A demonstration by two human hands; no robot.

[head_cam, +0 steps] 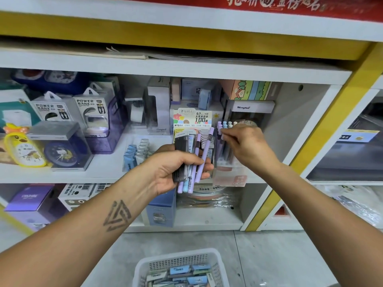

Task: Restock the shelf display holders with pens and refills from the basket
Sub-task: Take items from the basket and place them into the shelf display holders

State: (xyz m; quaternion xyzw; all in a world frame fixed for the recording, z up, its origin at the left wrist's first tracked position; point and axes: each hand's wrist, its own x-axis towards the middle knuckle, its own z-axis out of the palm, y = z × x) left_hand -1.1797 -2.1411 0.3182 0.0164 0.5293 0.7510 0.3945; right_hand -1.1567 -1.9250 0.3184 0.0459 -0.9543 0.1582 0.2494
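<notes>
Pen holder (227, 150) on shelf (103, 172); refill display (193, 121) just left of it, power bank boxes (72, 108) further left, clocks (41, 150) leftmost. Basket (180, 268) on floor below holder.

basket (215, 258): white perforated plastic, matt | pens (202, 158): smooth pastel plastic, satin | power bank boxes (91, 108): clear glossy plastic | shelf (207, 72): smooth white painted board | floor (269, 255): grey, faintly mottled, matt

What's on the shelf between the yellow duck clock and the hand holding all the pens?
In the head view, a dark blue clock in a clear box, then small blue and grey packs, sit between the duck clock and the left hand.
</notes>
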